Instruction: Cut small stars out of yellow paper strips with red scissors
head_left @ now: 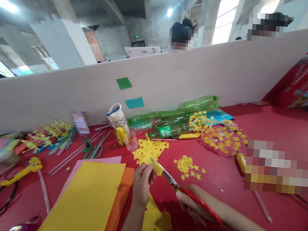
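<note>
Pinching a small piece of yellow paper (156,167) between thumb and fingers, the left hand (142,182) presents it above the red table (213,174), while the right hand (193,205) is closed around the handles of the red-handled scissors (175,184). The blades point to the left and lie against the small piece, close to the left fingertips; whether they are biting into it cannot be told. Just beyond the left hand lies a heap of yellow scraps (151,149), some with star-shaped holes, and to its right sits a small pile of yellow paper stars (184,165), a few of them strayed to its edge. More stars (222,139) are spread farther back, near several green plastic bottles (170,127) lying along the white partition (50,95). A larger cut yellow sheet (157,220) lies on the table between the two forearms. Left of the left hand rests a stack of coloured paper, yellow sheets (90,196) on top with orange sheets (121,202) showing at the right side. A patterned white cup (118,119) stands behind that stack, and a yellow glue gun (22,172) lies at the far left.
</note>
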A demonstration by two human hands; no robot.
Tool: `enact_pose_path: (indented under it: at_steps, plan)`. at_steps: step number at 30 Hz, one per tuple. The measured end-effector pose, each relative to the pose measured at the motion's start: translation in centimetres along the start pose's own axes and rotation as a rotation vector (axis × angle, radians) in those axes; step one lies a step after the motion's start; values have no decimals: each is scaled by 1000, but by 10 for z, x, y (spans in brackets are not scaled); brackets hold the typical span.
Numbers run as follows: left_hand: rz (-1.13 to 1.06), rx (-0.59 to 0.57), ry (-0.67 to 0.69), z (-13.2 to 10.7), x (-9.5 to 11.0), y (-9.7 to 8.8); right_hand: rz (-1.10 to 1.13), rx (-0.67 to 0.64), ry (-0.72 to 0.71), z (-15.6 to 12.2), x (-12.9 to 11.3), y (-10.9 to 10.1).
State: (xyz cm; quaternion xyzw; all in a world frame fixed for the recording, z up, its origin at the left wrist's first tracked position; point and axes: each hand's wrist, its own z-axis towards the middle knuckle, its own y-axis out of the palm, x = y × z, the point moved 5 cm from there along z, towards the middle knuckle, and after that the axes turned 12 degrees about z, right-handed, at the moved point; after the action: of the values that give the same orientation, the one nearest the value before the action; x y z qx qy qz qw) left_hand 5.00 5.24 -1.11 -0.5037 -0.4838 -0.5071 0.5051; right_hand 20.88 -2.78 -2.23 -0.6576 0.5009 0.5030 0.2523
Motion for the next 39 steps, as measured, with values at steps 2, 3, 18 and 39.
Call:
enact_pose_path:
  at_steps: [2, 3, 18, 39]
  plan:
    - [42, -1, 13, -1, 1, 1, 12, 14, 9, -1, 0, 3]
    - [56, 1, 18, -1, 1, 1, 18, 17, 14, -2, 0, 4]
    - [37, 11, 8, 0, -2, 1, 39, 96, 38, -2, 1, 7]
    - [-145, 64, -17, 1, -1, -1, 7, 110, 41, 3, 4, 4]
